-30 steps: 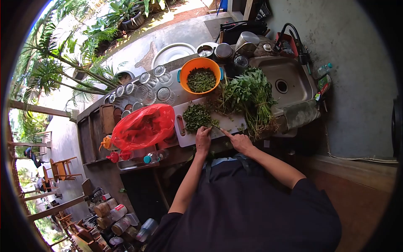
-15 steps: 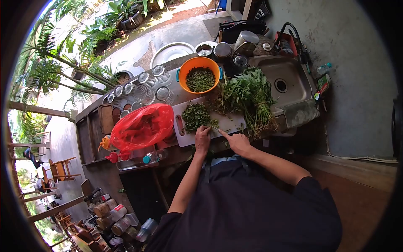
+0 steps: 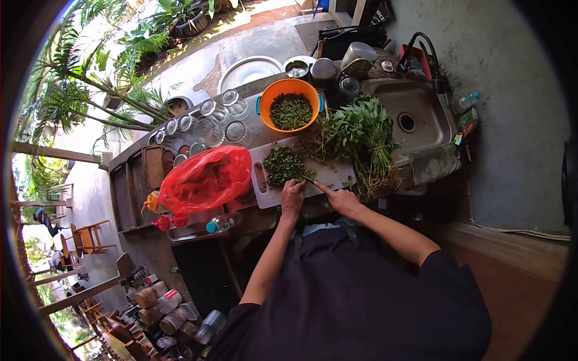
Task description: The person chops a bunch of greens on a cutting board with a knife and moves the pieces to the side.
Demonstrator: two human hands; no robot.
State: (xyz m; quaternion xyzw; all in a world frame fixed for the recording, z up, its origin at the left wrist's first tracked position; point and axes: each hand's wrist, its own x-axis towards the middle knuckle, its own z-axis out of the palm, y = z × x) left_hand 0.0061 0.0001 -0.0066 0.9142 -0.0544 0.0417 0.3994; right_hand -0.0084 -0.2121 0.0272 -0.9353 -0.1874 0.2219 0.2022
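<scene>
On the white cutting board point(image 3: 337, 174) lies a heap of chopped greens point(image 3: 283, 166). My left hand point(image 3: 293, 194) is at the heap's near edge, its fingers closed together on some greens. My right hand point(image 3: 343, 201) grips a knife point(image 3: 310, 181), index finger stretched along it. The blade points left, close to the left fingertips. Right of the board lies a large bunch of leafy greens point(image 3: 361, 132), stems and roots toward me. Behind the board stands an orange basin point(image 3: 263, 111) with chopped greens in it.
A red plastic bag point(image 3: 205, 177) sits left of the board, near a bottle with a blue cap point(image 3: 220, 224). Upturned glasses point(image 3: 238, 132) stand behind the bag. The sink point(image 3: 421, 132) is at the right, with a cloth point(image 3: 433, 163) on its front edge.
The view has shifted slightly. The knife blade now looks darker and is turned a little at the left fingertips. Both hands stay in nearly the same place on the board.
</scene>
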